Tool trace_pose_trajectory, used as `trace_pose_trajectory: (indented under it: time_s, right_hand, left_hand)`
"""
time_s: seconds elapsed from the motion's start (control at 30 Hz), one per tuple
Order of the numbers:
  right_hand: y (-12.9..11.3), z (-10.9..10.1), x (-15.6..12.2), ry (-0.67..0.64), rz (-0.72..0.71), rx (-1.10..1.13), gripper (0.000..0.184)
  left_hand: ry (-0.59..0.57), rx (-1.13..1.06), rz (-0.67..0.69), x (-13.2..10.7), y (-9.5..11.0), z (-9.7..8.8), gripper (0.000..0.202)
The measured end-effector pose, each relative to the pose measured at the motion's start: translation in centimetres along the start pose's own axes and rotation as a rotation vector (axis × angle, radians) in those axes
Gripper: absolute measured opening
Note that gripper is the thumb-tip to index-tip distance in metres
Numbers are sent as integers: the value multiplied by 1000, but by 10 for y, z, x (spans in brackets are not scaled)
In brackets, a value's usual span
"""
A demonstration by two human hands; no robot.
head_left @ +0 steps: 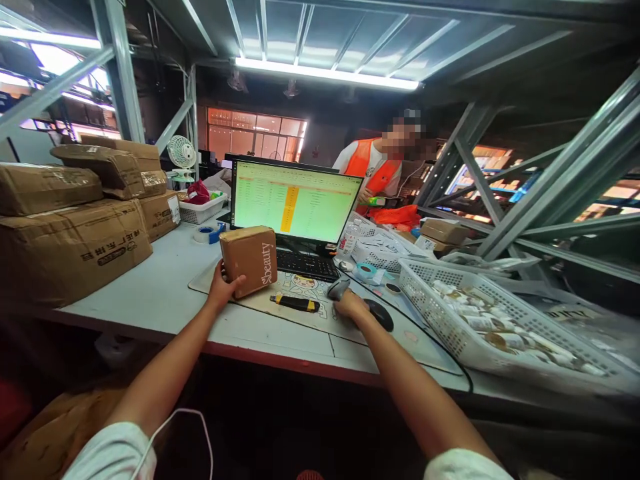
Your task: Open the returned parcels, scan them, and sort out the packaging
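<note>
My left hand (223,285) grips a small brown cardboard box (250,259) printed "beauty", holding it upright on the desk mat (260,303) in front of the keyboard (306,265). My right hand (350,305) is closed round the handle of a grey barcode scanner (338,288), whose head points toward the box. A yellow and black box cutter (295,303) lies on the mat between my hands. A black mouse (381,313) sits just right of my right hand.
A monitor (295,200) shows a green spreadsheet. Large cardboard boxes (70,247) are stacked at the left. A white basket (480,320) of small tubes stands at the right. Tape rolls (207,233) lie about. A person in an orange vest (373,170) stands behind the desk.
</note>
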State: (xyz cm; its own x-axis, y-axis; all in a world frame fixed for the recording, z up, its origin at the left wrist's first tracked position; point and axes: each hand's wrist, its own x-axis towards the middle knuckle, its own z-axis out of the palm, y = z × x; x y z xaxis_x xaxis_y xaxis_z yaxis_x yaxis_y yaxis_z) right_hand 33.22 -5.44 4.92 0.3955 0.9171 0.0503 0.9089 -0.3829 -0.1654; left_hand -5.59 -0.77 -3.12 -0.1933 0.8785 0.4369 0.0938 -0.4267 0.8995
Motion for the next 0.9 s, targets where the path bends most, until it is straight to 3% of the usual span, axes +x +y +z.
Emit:
trace_pose_trajectory:
  time_s: [0.13,0.27,0.37,0.53,0.7,0.9]
  right_hand:
    - [-14,-2,17,70,109,-42,60]
    - [-43,-2,42,181,-138,-100,52]
    - [-65,12,54,57,-292,-122,50]
    - [-82,33,66,-32,-284,-127,75]
    - [-86,34,78,-70,-254,-135,90]
    - [-98,32,85,-123,-273,-94,83]
  left_hand:
    - [-104,-39,-47,2,-5,0,111]
    - [-135,-35,-29,2,-10,2,114]
    - [-128,-56,-34,3,-12,1,113]
    - [-144,-49,-54,4,-9,1,117]
    - [-181,-10,-88,5,-10,1,119]
    - [-157,-42,-90,5,-12,2,120]
